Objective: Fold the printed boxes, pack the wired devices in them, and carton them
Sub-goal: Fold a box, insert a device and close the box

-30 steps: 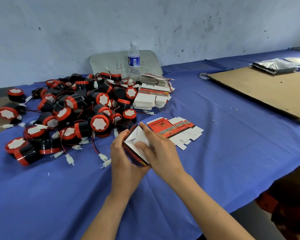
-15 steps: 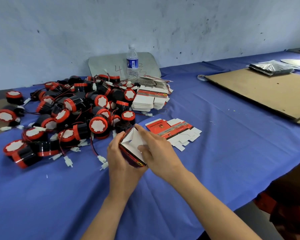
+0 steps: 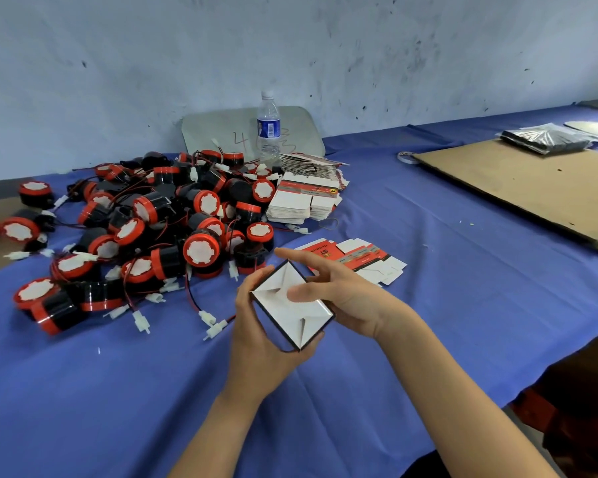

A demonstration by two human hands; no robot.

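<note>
My left hand (image 3: 256,343) cups a small printed box (image 3: 283,315) from below and the left, its white folded bottom flaps facing me. My right hand (image 3: 339,291) is at the box's right side, thumb pressing on the white flaps, fingers stretched behind its far corner. A heap of black-and-red wired devices (image 3: 159,229) with white connectors covers the blue cloth to the left. Flat printed box blanks (image 3: 363,260) lie just behind my hands. Stacks of more blanks (image 3: 304,201) sit farther back.
A water bottle (image 3: 268,129) stands before a grey board (image 3: 221,132) leaning on the wall. A flat brown cardboard sheet (image 3: 532,188) lies at the right, with a black plastic-wrapped pack (image 3: 546,139) behind it. The table's edge (image 3: 497,401) drops off at the lower right.
The box has turned in my hands so its bottom flaps face me flat and closed. My right thumb now presses the flaps, and my fingers have spread out.
</note>
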